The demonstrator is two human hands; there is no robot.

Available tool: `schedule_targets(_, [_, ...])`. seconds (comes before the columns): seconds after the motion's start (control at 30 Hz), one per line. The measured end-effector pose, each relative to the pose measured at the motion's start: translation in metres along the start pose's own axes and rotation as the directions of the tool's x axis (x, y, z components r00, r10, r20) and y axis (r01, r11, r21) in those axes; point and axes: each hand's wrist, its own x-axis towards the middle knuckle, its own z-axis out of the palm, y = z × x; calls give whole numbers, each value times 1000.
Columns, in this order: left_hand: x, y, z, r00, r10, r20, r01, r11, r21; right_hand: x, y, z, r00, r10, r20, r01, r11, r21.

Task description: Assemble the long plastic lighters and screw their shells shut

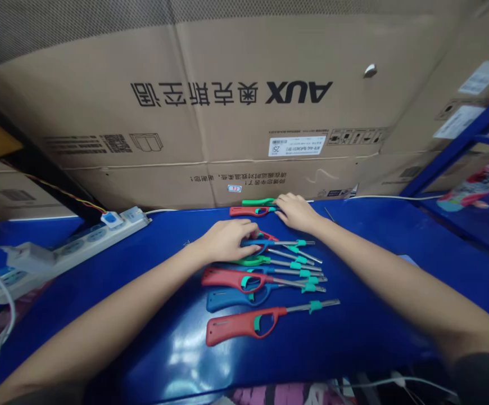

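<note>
Long-necked gas lighters lie in a loose row on a blue table (pixel 164 337). My left hand (pixel 230 239) is closed around the handle of a blue lighter (pixel 258 245) at the far end of the row. Beneath it, a red lighter (pixel 268 236) and a green lighter (pixel 253 261) are partly covered. My right hand (pixel 297 212) is at the back, its fingers closed on the front end of a green lighter (pixel 257 202). A red lighter (pixel 248 211) lies just before that one. Nearer me are more red lighters (pixel 231 329) and a blue lighter (pixel 225 301).
A large cardboard box (pixel 236 56) walls off the back. At left runs a white power strip (pixel 88 242) with a plugged-in charger (pixel 29 259) and cable. A blue metal post (pixel 459 146) stands at right, with part of another person's hand (pixel 476 205) beyond.
</note>
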Motion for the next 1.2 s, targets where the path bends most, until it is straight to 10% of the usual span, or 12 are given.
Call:
schedule_targets(0.3, [5,-16,28,1000,10,-27,-10,1000,18,0,0,3,999,-17,50,12,994,107])
schedule_targets(0.5, [-6,-2,3,940,-87,-330,139,981,137,-33,-28,-35,998,-23,50,13,981,194])
schedule_targets(0.63, [-26,27,-25,999,-46,14,43,984,175,-67,-70,-68,975,-202,90,189,973,132])
schedule_targets(0.8, [-65,73,-45,961,7,275,30,991,-130,-119,-106,-89,887,-430,166,398,896,195])
schedule_targets(1.03, [-97,107,-47,953,-47,299,134,952,-277,-161,-125,-90,827,-536,171,515,843,154])
schedule_targets(1.2, [-93,106,-35,959,-17,284,86,969,-232,-159,-123,-86,872,-432,230,373,891,259])
